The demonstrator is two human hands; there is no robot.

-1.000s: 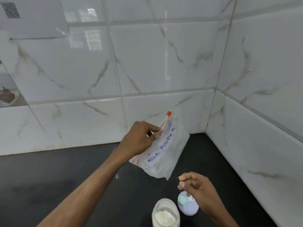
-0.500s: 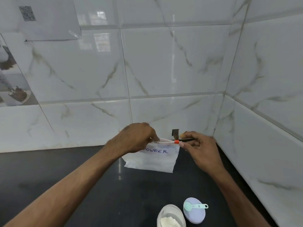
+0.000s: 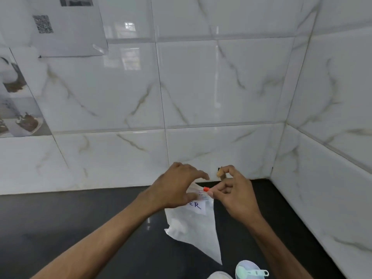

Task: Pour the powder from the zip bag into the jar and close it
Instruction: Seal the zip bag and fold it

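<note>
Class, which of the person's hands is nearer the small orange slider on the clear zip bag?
Right. The right hand pinches the orange slider; the left hand grips the bag's top beside it.

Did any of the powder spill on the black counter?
No spill shows on the counter. The zip bag hangs between the left hand and right hand. Only the spoon looks odd, resting on the lid.
</note>
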